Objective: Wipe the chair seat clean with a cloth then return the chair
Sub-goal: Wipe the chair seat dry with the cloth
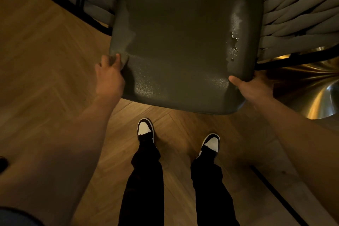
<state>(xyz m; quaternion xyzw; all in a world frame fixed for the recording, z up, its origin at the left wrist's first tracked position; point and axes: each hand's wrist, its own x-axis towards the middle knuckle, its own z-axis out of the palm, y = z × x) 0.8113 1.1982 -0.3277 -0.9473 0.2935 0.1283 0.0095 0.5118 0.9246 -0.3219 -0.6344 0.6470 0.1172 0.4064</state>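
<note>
The left hand [110, 75] grips the front left corner of the chair seat [183, 42], with its fingers curled over the edge and what looks like a small grey cloth [114, 58] pressed under the fingertips; in this dim light I cannot be fully sure it is a cloth. The right hand [251, 88] clamps the front right corner, the thumb lying on top of the seat and the other fingers hidden below the edge. Both forearms reach forward and down from the body, wide apart, about symmetric.

I judge that the step in hand is moving the chair, either out for wiping or back to its place. To do it well, both hands should pull or push evenly, so that the chair does not turn or scrape the wooden floor [45, 42]. The right side of the seat shows a worn, peeling patch [233, 38], so wiping there should be gentle.

The dark seat stands directly in front of the person's shoes [145, 128], with the woven rope backrest [293, 5] around it and a shiny metal base [321, 97] at the right.
</note>
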